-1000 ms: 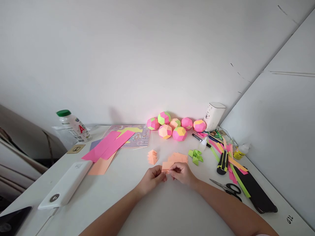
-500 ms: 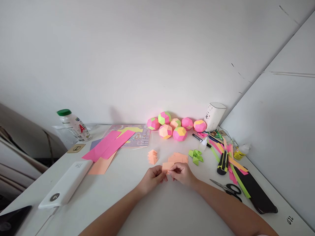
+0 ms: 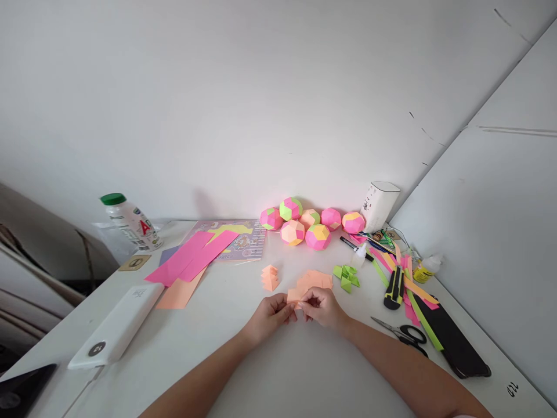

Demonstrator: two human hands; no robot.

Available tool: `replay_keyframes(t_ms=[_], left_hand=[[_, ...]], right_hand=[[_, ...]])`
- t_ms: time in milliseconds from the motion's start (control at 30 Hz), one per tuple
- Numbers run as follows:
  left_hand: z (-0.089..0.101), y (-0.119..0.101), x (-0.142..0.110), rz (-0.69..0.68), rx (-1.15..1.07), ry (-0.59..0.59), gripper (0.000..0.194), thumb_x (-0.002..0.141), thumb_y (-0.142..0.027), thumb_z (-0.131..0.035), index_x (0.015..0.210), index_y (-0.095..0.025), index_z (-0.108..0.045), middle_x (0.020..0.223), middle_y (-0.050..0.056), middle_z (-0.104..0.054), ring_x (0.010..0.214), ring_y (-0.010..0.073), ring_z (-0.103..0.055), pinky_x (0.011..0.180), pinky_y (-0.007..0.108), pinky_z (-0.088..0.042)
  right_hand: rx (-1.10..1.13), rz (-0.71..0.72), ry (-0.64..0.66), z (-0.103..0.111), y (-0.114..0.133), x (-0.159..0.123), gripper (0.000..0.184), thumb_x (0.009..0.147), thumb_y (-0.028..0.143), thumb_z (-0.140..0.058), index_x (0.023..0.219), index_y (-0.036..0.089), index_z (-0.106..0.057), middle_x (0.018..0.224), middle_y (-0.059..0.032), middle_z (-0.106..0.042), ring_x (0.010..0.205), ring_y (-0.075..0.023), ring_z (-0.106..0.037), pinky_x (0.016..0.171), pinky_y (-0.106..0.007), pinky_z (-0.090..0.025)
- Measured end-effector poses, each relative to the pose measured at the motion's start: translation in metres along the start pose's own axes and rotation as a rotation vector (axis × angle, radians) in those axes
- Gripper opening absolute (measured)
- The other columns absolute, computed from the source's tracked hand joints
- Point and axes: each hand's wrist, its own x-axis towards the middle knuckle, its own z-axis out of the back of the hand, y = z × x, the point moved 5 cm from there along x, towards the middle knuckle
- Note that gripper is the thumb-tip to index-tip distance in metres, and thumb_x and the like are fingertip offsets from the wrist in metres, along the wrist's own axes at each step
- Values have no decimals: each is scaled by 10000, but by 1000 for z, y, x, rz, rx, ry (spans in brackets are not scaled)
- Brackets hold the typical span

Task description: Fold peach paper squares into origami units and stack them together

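Note:
A small piece of peach paper [image 3: 295, 295] is pinched between my two hands, just above the white table. My left hand [image 3: 274, 313] grips its left edge with thumb and fingers. On the right side, my right hand [image 3: 322, 307] pinches the same piece; its fingers cover part of it. Right behind my hands lie several flat peach paper pieces [image 3: 319, 278]. To their left stands a small stack of folded peach paper units [image 3: 270, 278]. Folded green paper units [image 3: 346, 277] lie in a loose heap to the right.
Several multicoloured paper balls [image 3: 292, 232] sit along the wall. At right are scissors [image 3: 404, 335], a utility knife [image 3: 394, 288], paper strips [image 3: 420, 290] and a glue bottle [image 3: 427, 268]. At left are pink sheets [image 3: 191, 258], a white power bank [image 3: 117, 328] and a bottle [image 3: 133, 223].
The upper edge of the peach paper between my fingers has dropped slightly and less of it shows. Both hands stay in nearly the same place.

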Motion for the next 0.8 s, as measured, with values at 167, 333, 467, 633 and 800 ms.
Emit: replay_keyframes(t_ms=[167, 333, 467, 633, 800], left_hand=[[0, -2, -1, 9, -8, -2, 305, 838, -432, -494, 665, -181, -481, 677, 16, -662, 587, 123, -522, 572, 238, -372], [1, -2, 1, 10, -62, -16, 310, 827, -451, -511, 683, -177, -518, 681, 19, -663, 582, 127, -533, 591, 245, -396], [3, -1, 3, -4, -134, -22, 322, 821, -470, -519, 723, -165, -551, 689, 30, -669, 578, 128, -538, 609, 254, -421], [4, 0, 3, -29, -172, -15, 342, 818, -485, -522, 769, -151, -576, 710, 39, -673, 589, 130, -547, 615, 259, -438], [4, 2, 3, -33, -174, -19, 357, 816, -495, -520, 785, -146, -590, 721, 38, -677, 598, 131, -552, 623, 263, -443]], right_hand=[[-3, -8, 4, 0, -1, -1, 187, 778, 314, -595, 679, 172, -524, 528, 31, -560, 451, -118, -564, 422, -226, -434], [21, 2, 1, 0, 1, -1, 205, 788, 337, -603, 722, 184, -483, 552, 44, -538, 474, -113, -562, 446, -226, -432], [135, 7, -26, 3, 1, 1, 274, 774, 335, -637, 829, 216, -396, 651, 64, -514, 515, -105, -566, 461, -217, -434], [86, -53, 58, 1, -1, 3, 264, 806, 408, -586, 850, 181, -458, 706, 6, -572, 597, -127, -587, 518, -241, -457], [-1, -67, 96, -2, 1, 1, 332, 823, 447, -548, 665, 171, -455, 619, -1, -570, 609, -138, -588, 546, -250, -456]])
